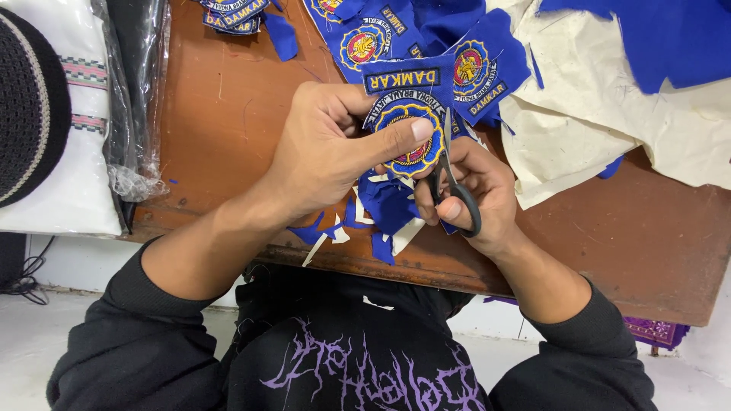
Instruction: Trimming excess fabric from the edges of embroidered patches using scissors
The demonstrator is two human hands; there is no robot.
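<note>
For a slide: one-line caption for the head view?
Left hand holds a blue patch while right hand works scissors along its edge.

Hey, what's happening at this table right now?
A person in a black sweatshirt is trimming an embroidered blue patch with black-handled scissors. The left hand pinches the patch, thumb pressed on its round emblem, while the right hand works the scissors at its edge. Blue scraps lie at the wooden table's near edge, with more patches and cream backing cloth behind.
</note>
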